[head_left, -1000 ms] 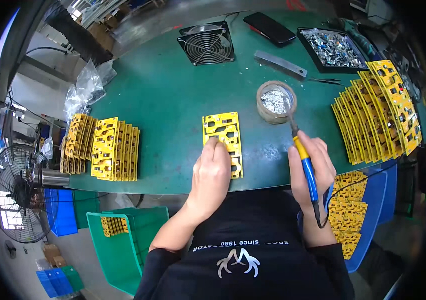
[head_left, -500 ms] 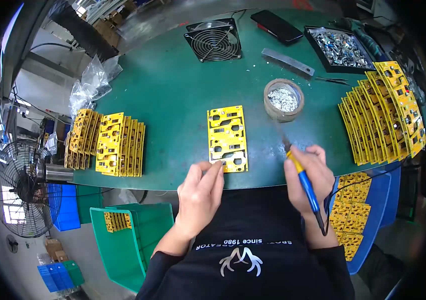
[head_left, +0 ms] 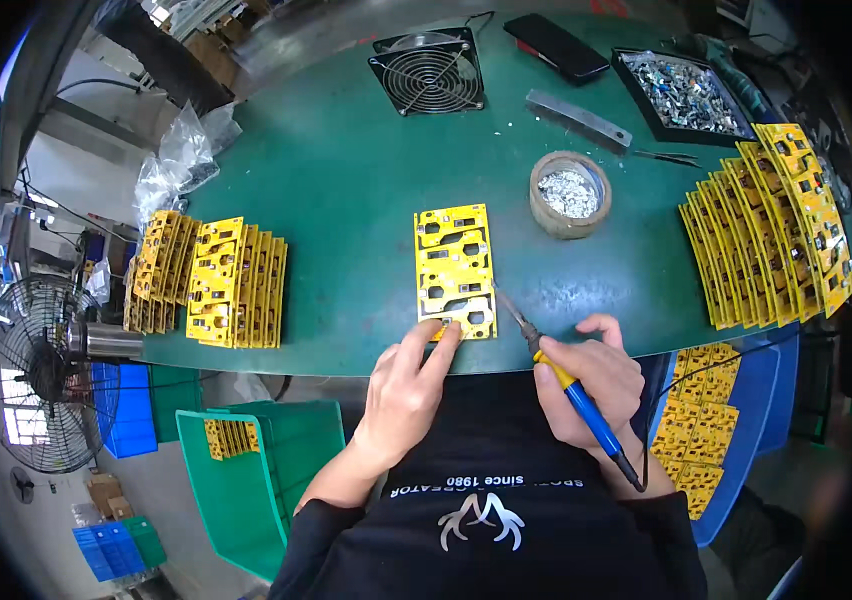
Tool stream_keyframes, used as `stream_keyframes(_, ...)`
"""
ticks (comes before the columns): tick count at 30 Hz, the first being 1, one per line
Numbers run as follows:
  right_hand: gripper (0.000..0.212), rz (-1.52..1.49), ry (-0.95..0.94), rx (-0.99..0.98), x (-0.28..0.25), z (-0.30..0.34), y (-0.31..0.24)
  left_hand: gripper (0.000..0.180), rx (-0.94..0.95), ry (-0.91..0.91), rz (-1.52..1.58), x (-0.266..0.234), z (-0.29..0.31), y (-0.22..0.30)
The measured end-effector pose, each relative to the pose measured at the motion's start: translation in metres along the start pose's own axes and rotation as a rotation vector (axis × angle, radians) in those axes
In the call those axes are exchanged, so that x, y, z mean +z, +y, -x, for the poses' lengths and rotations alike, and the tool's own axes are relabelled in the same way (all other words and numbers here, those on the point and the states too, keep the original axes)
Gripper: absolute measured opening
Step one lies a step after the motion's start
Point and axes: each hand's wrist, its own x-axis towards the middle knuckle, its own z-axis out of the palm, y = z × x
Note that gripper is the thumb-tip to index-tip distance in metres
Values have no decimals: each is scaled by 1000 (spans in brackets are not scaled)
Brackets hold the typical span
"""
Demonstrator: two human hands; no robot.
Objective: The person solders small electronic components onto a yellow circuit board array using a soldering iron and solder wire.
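A yellow circuit board (head_left: 454, 270) with cut-out openings lies flat on the green table in front of me. My left hand (head_left: 408, 385) rests at its near end, thumb and fingertips pinched together on the board's lower corner. Whatever those fingertips hold is too small to make out. In my right hand (head_left: 594, 385) is a soldering iron (head_left: 586, 412) with a blue and yellow handle, gripped like a pen. Its thin metal tip points up and left, ending close to the board's right edge.
Upright rows of yellow boards stand at left (head_left: 236, 285) and right (head_left: 771, 230). A round tub of silvery bits (head_left: 568, 195), a small fan (head_left: 430, 75), a black phone (head_left: 556, 47), a metal bar (head_left: 578, 120), tweezers (head_left: 668, 157) and a parts tray (head_left: 686, 95) sit farther back.
The soldering iron has swung left and down from near the round tub to the board's right edge. My left fingers have shifted slightly right on the board's near end.
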Motion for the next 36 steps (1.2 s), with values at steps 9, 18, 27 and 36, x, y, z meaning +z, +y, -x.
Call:
stream_keyframes(9,32,-12,22,14,-1,0,3,52,18,-48,18,-2,-7,-2)
stream_keyframes(18,28,193,176,18,-16,-16,21,47,-56,-40,10,1,-12,-2)
stream_keyframes(27,29,93,50,43,-10,-9,6,24,-138,178,-2,4,-13,20)
stream_keyframes(36,31,-97,-72,18,4,-4,-4,23,-130,228,-12,17,-11,23)
